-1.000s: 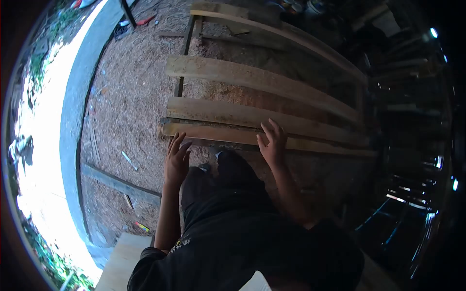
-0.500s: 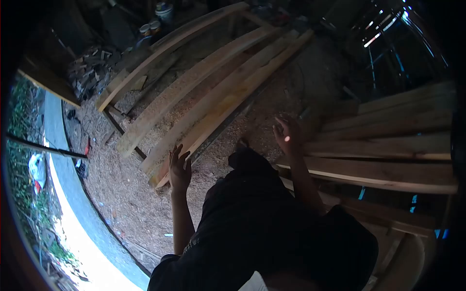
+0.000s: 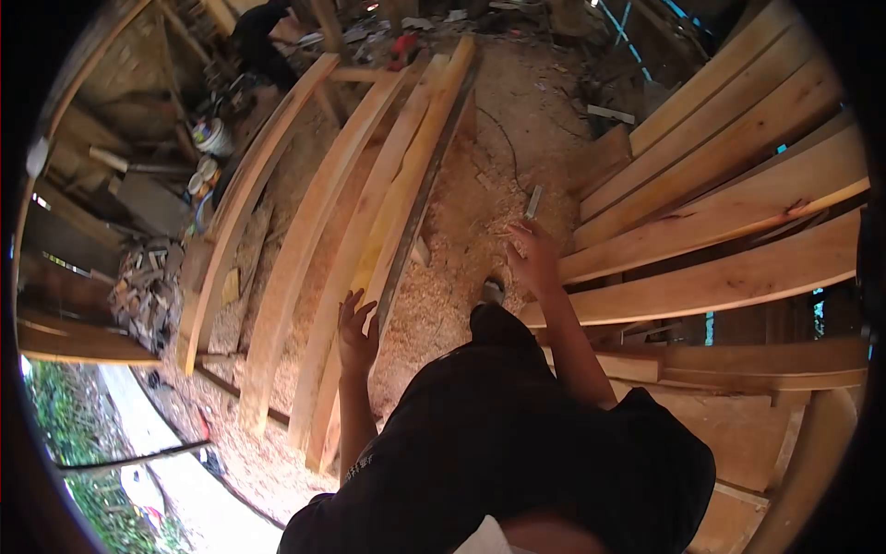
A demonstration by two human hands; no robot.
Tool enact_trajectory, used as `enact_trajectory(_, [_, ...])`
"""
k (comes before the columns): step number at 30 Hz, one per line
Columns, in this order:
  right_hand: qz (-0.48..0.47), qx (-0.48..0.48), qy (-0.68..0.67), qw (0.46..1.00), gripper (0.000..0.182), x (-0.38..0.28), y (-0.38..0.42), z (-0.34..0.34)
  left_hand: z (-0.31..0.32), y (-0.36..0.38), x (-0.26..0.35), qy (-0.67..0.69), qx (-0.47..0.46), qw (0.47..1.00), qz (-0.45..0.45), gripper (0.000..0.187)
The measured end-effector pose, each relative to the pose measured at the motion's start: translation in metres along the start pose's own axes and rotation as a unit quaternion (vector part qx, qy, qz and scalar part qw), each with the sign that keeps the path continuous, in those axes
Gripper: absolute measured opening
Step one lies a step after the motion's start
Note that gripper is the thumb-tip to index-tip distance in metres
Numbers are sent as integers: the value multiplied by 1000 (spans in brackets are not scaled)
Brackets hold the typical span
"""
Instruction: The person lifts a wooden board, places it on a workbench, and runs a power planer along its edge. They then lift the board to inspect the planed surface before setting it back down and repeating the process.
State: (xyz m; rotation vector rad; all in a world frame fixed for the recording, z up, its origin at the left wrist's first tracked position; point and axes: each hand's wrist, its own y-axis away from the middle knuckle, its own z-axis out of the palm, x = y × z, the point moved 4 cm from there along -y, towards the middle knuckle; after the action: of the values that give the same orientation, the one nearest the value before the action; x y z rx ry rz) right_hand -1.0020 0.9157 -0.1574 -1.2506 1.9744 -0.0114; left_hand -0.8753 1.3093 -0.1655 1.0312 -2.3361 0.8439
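Note:
Both of my hands are raised in front of my body with nothing in them. My left hand [image 3: 357, 332], fingers apart and slightly curled, overlaps the near end of a long wooden plank [image 3: 374, 231] in this view. That plank lies side by side with other long boards, among them a paler board [image 3: 309, 222], across low supports. My right hand [image 3: 535, 258] is open over the shavings-covered floor [image 3: 452, 277], close to the ends of a stack of wide boards [image 3: 711, 231] on the right.
A person [image 3: 263, 42] in dark clothes is at the far left. Near them stand a white bucket [image 3: 212, 137] and a heap of wood offcuts [image 3: 148, 282]. A red tool [image 3: 403, 48] sits at the far end of the boards. A small block [image 3: 533, 201] lies on the floor.
My view has turned to the left and brightened, so the boards now run more upright and the far person shows. Both hands stay raised and empty.

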Motion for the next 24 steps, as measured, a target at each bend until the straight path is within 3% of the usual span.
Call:
enact_trajectory(6, [19,27,6,999,32,99,-107,-15,95,-154,19,-2,-31,999,27,28])
enact_trajectory(14, [-28,-15,-6,999,32,150,-249,-9,155,-305,43,26,-13,999,17,26])
enact_trajectory(24, [-28,-108,-64,992,32,203,-403,114,246,-452,-26,-4,-47,999,-13,23])
